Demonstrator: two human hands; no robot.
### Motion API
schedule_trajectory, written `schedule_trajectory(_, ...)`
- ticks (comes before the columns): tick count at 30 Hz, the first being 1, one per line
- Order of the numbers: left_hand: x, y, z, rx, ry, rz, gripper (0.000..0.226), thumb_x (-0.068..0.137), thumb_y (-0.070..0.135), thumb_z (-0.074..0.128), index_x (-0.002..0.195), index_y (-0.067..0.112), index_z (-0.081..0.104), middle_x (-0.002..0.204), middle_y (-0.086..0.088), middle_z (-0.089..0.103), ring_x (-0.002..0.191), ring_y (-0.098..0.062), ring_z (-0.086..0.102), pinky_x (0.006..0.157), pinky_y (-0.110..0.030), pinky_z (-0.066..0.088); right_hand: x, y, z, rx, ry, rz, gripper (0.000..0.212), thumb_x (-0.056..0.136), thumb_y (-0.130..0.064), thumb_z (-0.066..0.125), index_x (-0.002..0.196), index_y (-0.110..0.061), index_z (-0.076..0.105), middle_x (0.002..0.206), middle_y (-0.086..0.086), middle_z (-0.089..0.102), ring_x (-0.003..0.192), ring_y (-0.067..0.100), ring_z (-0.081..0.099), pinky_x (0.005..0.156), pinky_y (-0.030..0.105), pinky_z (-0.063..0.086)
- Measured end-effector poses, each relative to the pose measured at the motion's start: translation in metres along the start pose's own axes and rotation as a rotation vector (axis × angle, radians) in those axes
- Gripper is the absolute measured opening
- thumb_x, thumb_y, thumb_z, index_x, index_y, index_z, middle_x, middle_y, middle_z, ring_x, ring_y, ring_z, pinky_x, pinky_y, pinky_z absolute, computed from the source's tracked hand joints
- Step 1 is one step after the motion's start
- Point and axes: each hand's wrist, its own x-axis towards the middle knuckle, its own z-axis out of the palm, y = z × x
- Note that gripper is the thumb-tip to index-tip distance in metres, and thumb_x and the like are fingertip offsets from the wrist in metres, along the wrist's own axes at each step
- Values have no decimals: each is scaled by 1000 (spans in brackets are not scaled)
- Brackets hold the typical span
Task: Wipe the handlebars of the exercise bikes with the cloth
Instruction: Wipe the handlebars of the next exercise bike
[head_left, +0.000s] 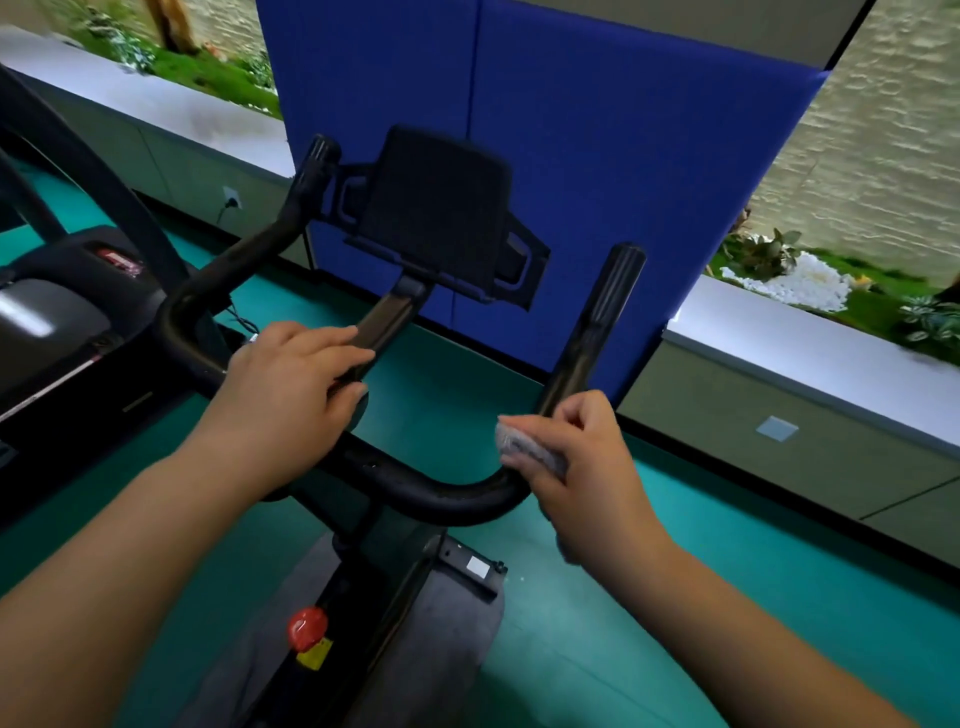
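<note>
The right hand (587, 467) has its fingers curled round a small, crumpled grey cloth (530, 448), pressing it against the handlebar (441, 493) at the bend where the near curve turns up into the right-hand grip (602, 322) — a straight, matt black tube with a rounded, ribbed end. The left hand (291, 395) lies flat over the middle of the bar, fingers nearly straight and reaching toward the flat stem (387, 325) that carries the black tablet holder (436, 213), a squarish plate with side brackets. The bar itself is smooth black tubing, sweeping in a wide loop to the left and rising to a second ribbed grip (319, 156). Below it sits the grey frame of the bike, with a round red knob (307, 627) over a yellow label (315, 656); its writing is too blurred to read. The floor (727, 571) is smooth teal matting. A blue padded panel (597, 156) stands just behind the bike, and a dark treadmill (57, 322) sits to the left. Beyond a pale ledge (810, 338) are green plants and white pebbles against a rough stone wall.
</note>
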Motion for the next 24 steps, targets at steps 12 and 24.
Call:
schedule_trajectory(12, -5, -11, 13, -104, 40, 120, 50, 85, 47, 35, 112, 23, 70, 126, 5, 62, 111, -27, 52, 91, -47, 42, -14, -19, 20, -123, 148, 84, 23, 84, -28, 71, 107, -26, 73, 90, -3, 36, 82, 16, 47, 74, 25, 46)
schedule_trajectory(24, -2, -35, 14, -286, 21, 191, 32, 95, 30, 48, 120, 24, 66, 128, 11, 59, 118, -17, 44, 103, -29, 33, -28, -40, 41, -163, 244, 156, 16, 84, -27, 72, 99, -24, 74, 90, 1, 39, 81, 18, 47, 75, 23, 45)
